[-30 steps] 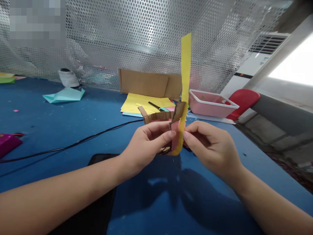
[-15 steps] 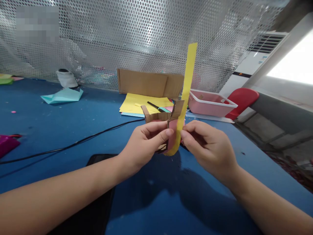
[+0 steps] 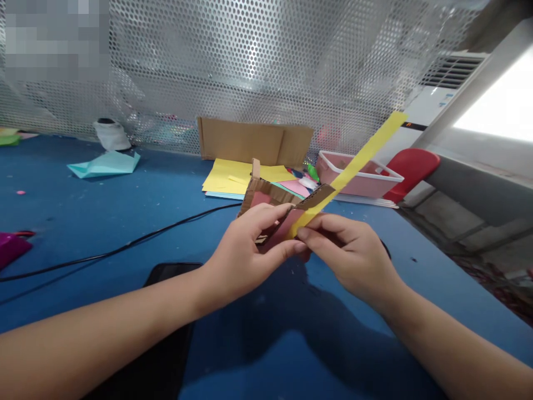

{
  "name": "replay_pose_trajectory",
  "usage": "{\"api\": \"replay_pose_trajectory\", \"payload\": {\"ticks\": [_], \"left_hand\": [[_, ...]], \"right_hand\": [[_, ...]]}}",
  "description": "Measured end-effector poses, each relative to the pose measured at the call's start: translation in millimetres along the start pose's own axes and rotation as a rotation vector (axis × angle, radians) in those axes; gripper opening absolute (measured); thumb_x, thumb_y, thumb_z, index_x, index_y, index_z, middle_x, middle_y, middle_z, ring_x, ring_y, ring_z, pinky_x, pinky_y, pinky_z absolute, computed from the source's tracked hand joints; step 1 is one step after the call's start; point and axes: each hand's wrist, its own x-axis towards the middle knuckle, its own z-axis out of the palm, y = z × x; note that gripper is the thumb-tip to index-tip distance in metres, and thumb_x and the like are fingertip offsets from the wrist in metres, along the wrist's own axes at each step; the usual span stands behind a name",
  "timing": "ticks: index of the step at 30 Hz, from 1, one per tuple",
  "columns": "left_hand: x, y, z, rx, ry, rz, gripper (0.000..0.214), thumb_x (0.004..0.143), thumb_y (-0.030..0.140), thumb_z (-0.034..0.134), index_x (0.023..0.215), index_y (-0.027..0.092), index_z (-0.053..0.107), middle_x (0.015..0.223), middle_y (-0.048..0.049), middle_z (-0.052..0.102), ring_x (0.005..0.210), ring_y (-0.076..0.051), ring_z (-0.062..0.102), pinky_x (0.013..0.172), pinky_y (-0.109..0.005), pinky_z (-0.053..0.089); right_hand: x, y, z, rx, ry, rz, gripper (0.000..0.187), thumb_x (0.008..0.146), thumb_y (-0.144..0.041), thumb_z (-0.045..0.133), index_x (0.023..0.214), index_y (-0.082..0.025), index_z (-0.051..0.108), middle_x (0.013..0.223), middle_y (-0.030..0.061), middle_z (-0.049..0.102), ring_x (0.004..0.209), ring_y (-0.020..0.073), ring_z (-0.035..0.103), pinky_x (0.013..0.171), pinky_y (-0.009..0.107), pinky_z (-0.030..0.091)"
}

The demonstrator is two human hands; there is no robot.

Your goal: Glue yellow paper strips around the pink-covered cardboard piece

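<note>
My left hand [image 3: 252, 255] is closed around a small cardboard structure [image 3: 270, 193] with pink paper on its faces and cardboard tabs at the top. A long yellow paper strip [image 3: 362, 161] lies along the structure's near right side, its free end slanting up to the right. Thumb and forefinger of my right hand [image 3: 353, 253] pinch the strip low down, against the structure. The tip of my left thumb rests close to that pinch. Behind my fingers, the lower part of the structure is hidden.
Yellow sheets [image 3: 229, 175] and a cardboard panel [image 3: 241, 139] are at the back, beside a pink basket [image 3: 360, 175]. A black cable [image 3: 166, 226] crosses the blue table [image 3: 83, 222]. A dark flat object [image 3: 166, 333] lies under my left forearm. Folded blue paper [image 3: 106, 164] sits further left.
The cardboard structure has tilted to the right in my hands. The yellow strip has swung from nearly upright to a slant. My left thumb has moved down towards my right fingertips.
</note>
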Motion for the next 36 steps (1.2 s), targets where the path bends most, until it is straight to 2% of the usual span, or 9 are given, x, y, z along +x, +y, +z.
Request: {"api": "replay_pose_trajectory", "payload": {"ticks": [6,11,18,22,26,29,32,34,36], "left_hand": [[3,-1,-7.0,0.15,-0.028,0.097,0.028,0.083,0.025,0.067,0.11,0.017,0.065,0.089,-0.0029,0.064,0.076,-0.013,0.059,0.065,-0.024,0.05],[2,-2,-6.9,0.127,-0.023,0.063,0.027,0.082,0.026,0.068,0.108,0.019,0.065,0.095,-0.0021,0.066,0.08,-0.013,0.061,0.064,-0.022,0.05],[-1,-7,-5.5,0.2,0.033,0.104,0.022,0.082,0.022,0.066,0.103,0.019,0.067,0.087,0.0007,0.068,0.073,-0.01,0.059,0.063,-0.02,0.047],[-1,-1,-5.4,0.126,0.054,0.009,0.024,0.08,0.022,0.067,0.103,0.02,0.068,0.087,0.0005,0.07,0.073,-0.011,0.061,0.062,-0.019,0.047],[8,3,-12.7,-0.049,0.093,-0.143,0.026,0.078,0.033,0.07,0.1,0.019,0.069,0.083,-0.0014,0.07,0.069,-0.012,0.062,0.057,-0.021,0.047],[17,-10,-25.8,0.033,0.226,-0.082,0.029,0.077,0.035,0.07,0.099,0.016,0.069,0.081,-0.0026,0.07,0.065,-0.013,0.06,0.054,-0.022,0.046],[22,-33,-40.1,0.288,0.303,0.118,0.029,0.077,0.029,0.068,0.102,0.015,0.069,0.089,-0.0043,0.071,0.071,-0.014,0.062,0.061,-0.023,0.049],[23,-45,-46.4,0.417,0.298,0.177,0.03,0.077,0.026,0.067,0.103,0.013,0.069,0.095,-0.0067,0.072,0.078,-0.015,0.063,0.069,-0.025,0.051],[23,-51,-48.8,0.484,0.298,0.175,0.029,0.078,0.028,0.066,0.102,0.013,0.069,0.091,-0.0057,0.072,0.075,-0.015,0.063,0.067,-0.026,0.051]], "right_hand": [[3,3,-3,0.122,-0.047,0.075,0.02,0.081,-0.029,0.061,0.066,-0.018,0.065,0.057,-0.0013,0.062,0.052,0.0091,0.058,0.049,0.02,0.046],[3,7,-6,0.111,-0.029,0.054,0.026,0.085,-0.029,0.059,0.062,-0.019,0.063,0.053,-0.0025,0.06,0.046,0.0062,0.051,0.042,0.018,0.038],[2,5,-4,0.11,-0.055,0.091,0.027,0.079,-0.038,0.066,0.063,-0.018,0.063,0.057,-0.0007,0.062,0.053,0.0094,0.058,0.051,0.02,0.048],[7,7,-12,0.082,-0.11,0.092,0.026,0.079,-0.041,0.066,0.067,-0.018,0.065,0.056,-0.0004,0.062,0.052,0.0102,0.057,0.048,0.022,0.047],[19,25,-44,-0.022,-0.069,0.049,0.025,0.083,-0.043,0.059,0.08,-0.019,0.066,0.065,0.0024,0.066,0.06,0.0152,0.062,0.056,0.028,0.053],[29,52,-75,-0.474,-0.275,0.02,0.025,0.079,-0.03,0.057,0.101,-0.021,0.066,0.099,0.0075,0.071,0.092,0.024,0.067,0.077,0.038,0.056],[32,81,-90,-0.788,-0.555,-0.083,0.046,0.073,-0.019,0.054,0.119,-0.023,0.061,0.124,0.0084,0.063,0.115,0.0276,0.058,0.094,0.043,0.05],[33,93,-90,-0.816,-0.623,-0.103,0.047,0.075,-0.019,0.053,0.121,-0.026,0.06,0.122,0.0071,0.064,0.11,0.0246,0.06,0.091,0.04,0.05],[34,98,-85,-0.832,-0.594,-0.175,0.037,0.076,-0.019,0.053,0.11,-0.026,0.065,0.106,0.0052,0.069,0.094,0.0207,0.065,0.083,0.037,0.052]]}}
